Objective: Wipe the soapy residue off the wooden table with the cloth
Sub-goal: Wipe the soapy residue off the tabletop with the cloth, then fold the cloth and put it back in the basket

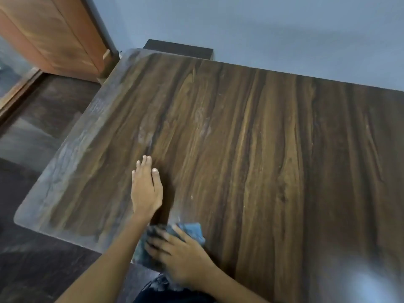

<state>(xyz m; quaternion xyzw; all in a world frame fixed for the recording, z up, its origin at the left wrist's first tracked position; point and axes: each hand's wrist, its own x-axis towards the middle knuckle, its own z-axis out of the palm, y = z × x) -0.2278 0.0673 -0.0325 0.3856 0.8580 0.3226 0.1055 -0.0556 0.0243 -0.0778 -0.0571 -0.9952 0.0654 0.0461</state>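
Note:
The dark wooden table [251,138] fills most of the view. Pale soapy smears [203,119] show near its middle, and a duller film lies along its left rim. My right hand [181,256] presses a blue-grey cloth [192,231] flat on the table's near edge, fingers spread over it; the hand and cloth are blurred. My left hand [146,189] rests flat on the wood just beyond the cloth, fingers together and pointing away, holding nothing.
A dark tiled floor [39,132] lies left of the table. An orange-brown wooden door [50,33] stands at the far left. A grey-blue wall [262,25] runs behind, with a dark block [179,48] at the table's far edge.

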